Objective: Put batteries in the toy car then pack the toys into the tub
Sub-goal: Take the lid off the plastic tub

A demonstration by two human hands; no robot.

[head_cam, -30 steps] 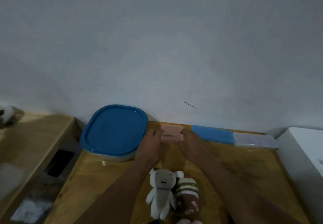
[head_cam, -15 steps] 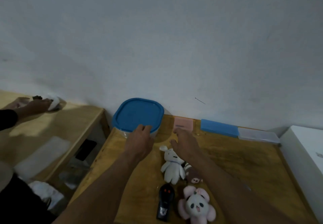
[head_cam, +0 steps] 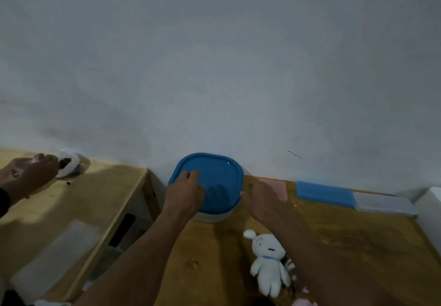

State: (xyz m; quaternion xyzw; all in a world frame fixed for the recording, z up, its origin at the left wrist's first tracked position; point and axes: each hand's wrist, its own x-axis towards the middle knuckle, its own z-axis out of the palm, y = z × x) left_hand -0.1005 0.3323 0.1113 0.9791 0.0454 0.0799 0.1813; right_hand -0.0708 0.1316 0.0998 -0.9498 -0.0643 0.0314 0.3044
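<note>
left hand [head_cam: 185, 192] flat on blue lid [head_cam: 219, 174], right hand [head_cam: 261, 198] at tub [head_cam: 212, 216] rim, grip unclear; both came off pink box [head_cam: 276, 187]. opening likely next.

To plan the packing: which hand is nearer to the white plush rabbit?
Right. The right hand is at the right edge of the tub, just beyond the white plush rabbit toward the wall; the left hand lies on the blue lid, farther left.
</note>
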